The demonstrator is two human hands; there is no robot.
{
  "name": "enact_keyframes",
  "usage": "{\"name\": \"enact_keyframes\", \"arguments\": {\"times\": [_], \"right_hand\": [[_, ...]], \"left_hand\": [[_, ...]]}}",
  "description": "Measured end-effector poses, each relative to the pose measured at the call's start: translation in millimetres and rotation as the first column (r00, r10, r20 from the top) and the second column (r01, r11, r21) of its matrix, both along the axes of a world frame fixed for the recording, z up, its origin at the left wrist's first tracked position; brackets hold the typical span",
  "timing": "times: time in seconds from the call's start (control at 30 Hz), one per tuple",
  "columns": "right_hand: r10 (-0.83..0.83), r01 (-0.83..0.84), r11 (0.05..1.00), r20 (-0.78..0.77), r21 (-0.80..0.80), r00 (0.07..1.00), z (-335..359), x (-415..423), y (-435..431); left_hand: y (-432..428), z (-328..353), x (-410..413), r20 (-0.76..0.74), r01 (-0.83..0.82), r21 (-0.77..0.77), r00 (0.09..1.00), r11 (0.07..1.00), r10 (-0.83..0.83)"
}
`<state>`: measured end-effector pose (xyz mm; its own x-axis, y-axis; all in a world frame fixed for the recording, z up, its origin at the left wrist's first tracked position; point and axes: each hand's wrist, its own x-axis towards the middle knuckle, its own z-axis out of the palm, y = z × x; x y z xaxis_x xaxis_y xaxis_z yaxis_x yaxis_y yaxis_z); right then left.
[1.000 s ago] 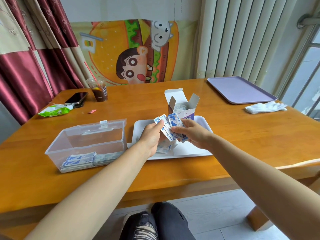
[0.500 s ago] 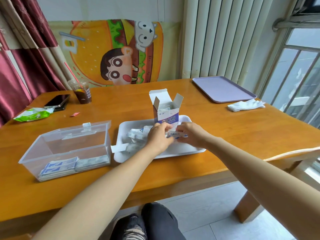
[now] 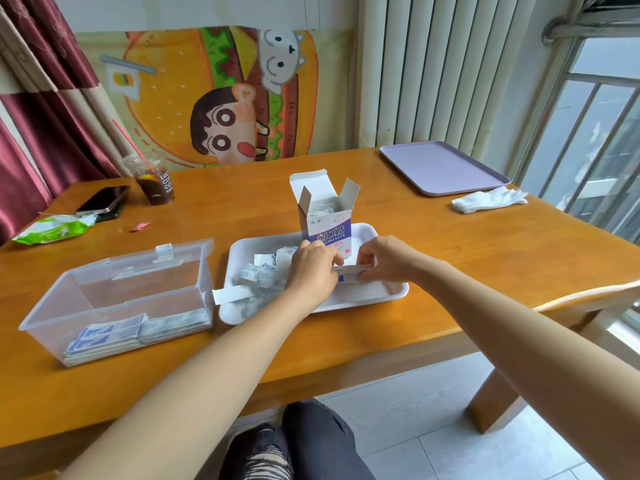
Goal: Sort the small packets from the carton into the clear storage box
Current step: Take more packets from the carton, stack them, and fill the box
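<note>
An open white-and-purple carton stands upright at the back of a white tray. Just in front of it, my left hand and my right hand pinch the two ends of a flat stack of small packets, held edge-on low over the tray. Loose white packets lie heaped on the tray's left half. The clear storage box sits to the left with its lid up; blue-and-white packets are stacked along its near wall.
At the back left are an iced drink cup, a phone, a green wrapper and a small red scrap. A purple tray and white gloves lie at the back right. A white paper strip overhangs the tray's left rim.
Both hands have lowered the fanned packets from in front of the carton down to the tray and squared them into a flat stack. My view has swung to the right.
</note>
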<state>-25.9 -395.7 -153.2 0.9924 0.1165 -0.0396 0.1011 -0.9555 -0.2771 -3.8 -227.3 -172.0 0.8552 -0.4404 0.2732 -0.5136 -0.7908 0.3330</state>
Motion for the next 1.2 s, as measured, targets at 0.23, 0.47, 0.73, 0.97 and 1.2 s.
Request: {"name": "enact_keyframes", "arguments": {"times": [0.23, 0.47, 0.73, 0.97, 1.2], "right_hand": [[-0.034, 0.034, 0.999, 0.008, -0.043, 0.999, 1, -2, -2], [-0.016, 0.019, 0.996, -0.025, 0.087, 1.000, 1, -2, 4], [-0.015, 0.017, 0.998, -0.023, 0.057, 1.000, -3, -7, 5], [0.059, -0.067, 0.986, 0.055, 0.153, 0.997, 31, -17, 23], [0.197, -0.207, 0.910, 0.064, 0.358, 0.978, 75, -23, 88]], "left_hand": [[8, -2, 0, 0.139, -0.149, 0.270, 0.984, 0.951, 0.114], [4, -2, -1, 0.094, -0.077, 0.299, 0.994, 0.951, 0.051], [8, -5, -3, 0.098, -0.058, 0.309, 0.995, 0.949, 0.028], [21, 36, -17, 0.225, -0.043, 0.211, 0.974, 0.977, -0.006], [94, 82, -22, 0.106, -0.047, -0.050, 0.993, 0.998, 0.052]]}}
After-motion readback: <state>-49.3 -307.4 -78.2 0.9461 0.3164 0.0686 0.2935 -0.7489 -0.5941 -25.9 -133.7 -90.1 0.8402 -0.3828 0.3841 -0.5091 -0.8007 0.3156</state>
